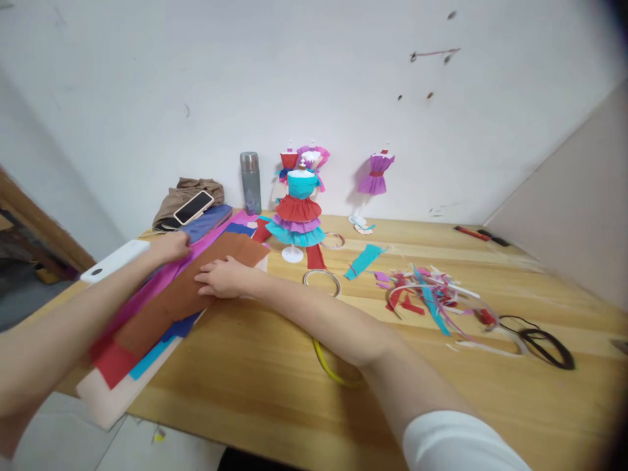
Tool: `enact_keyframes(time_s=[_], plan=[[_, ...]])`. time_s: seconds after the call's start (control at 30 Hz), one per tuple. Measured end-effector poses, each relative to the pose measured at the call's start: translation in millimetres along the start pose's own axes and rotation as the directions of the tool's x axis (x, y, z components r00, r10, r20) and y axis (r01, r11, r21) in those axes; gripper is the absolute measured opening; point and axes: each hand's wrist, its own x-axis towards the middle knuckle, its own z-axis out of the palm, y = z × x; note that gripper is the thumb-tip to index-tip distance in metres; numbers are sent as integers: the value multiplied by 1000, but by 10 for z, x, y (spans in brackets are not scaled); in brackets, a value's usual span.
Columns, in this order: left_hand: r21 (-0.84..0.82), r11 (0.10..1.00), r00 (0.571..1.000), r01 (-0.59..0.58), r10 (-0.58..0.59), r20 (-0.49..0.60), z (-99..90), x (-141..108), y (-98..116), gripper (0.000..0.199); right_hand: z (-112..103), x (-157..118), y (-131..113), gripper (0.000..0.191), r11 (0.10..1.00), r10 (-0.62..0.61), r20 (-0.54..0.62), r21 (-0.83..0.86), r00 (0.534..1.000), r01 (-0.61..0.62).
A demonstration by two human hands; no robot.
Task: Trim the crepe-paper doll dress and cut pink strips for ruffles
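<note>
A pile of crepe-like paper sheets lies aslant at the left of the table, with a brown sheet (191, 288) on top. Magenta paper (140, 297), red paper (112, 360) and blue paper (184, 325) show around it. At the pile's far left edge my left hand (171, 248) has its fingers curled down beside the magenta paper; what they grip is hidden. My right hand (228, 278) rests on the brown sheet, fingers spread. Just beyond stands a small dress form (297, 209) in a tiered turquoise, red and purple paper dress.
Other dressed forms, one in a purple dress (377, 175), stand by the wall near a flask (250, 183). A phone (194, 208) lies on brown cloth (191, 186); a white device (118, 260) sits at the left edge. Paper scraps (436, 294) and a black cord (547, 347) lie right.
</note>
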Motion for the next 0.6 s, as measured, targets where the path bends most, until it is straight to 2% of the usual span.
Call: enact_keyframes(time_s=[0.1,0.23,0.43,0.6], plan=[[-106,994,999,26,-22,37,-207,-60,6,18,26,-4,-12,38,1000,6,15,14,1000,-6],[-275,961,997,18,3,75,-441,-157,131,14,47,-50,0,43,1000,11,-6,25,1000,-11],[-376,926,997,38,-8,81,-591,-256,327,16,67,-148,40,41,999,0,-38,43,999,2],[-448,887,993,110,-76,93,-688,-276,285,9,36,-233,68,41,997,-11,-31,72,999,13]])
